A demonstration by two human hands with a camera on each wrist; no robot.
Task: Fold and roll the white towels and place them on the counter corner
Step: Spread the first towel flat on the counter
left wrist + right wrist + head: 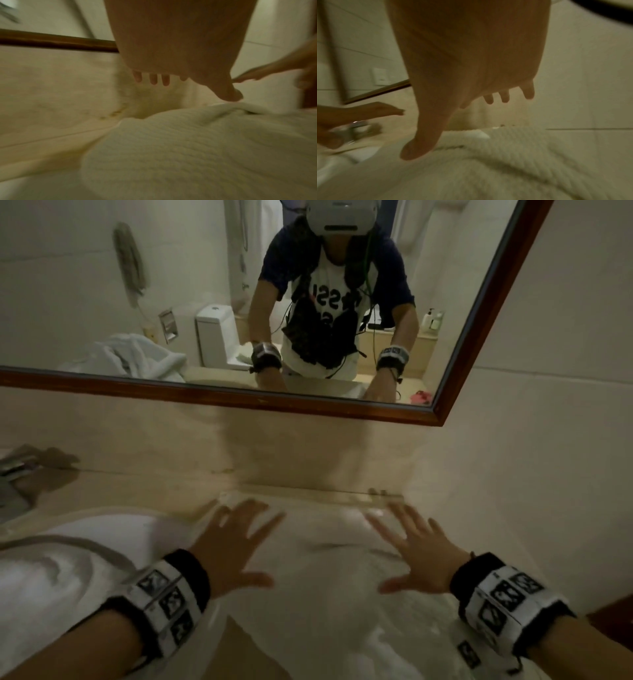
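A white towel point(325, 546) lies spread over the beige counter, running from the back wall toward me. My left hand point(236, 542) is over its left part with fingers straight and spread, palm down. My right hand point(411, 546) mirrors it over the towel's right part, fingers spread. Neither hand holds anything. In the left wrist view the towel point(197, 148) shows a waffle texture below my left hand point(171, 75). In the right wrist view the towel point(488, 169) is rumpled under my right hand point(471, 115). Whether the palms touch the cloth I cannot tell.
A second white towel point(51, 577) is heaped at the left over the sink area. A wood-framed mirror point(308, 402) hangs on the wall above the counter point(137, 487). A chrome tap point(13, 470) sits at far left. The side wall point(548, 440) closes the right corner.
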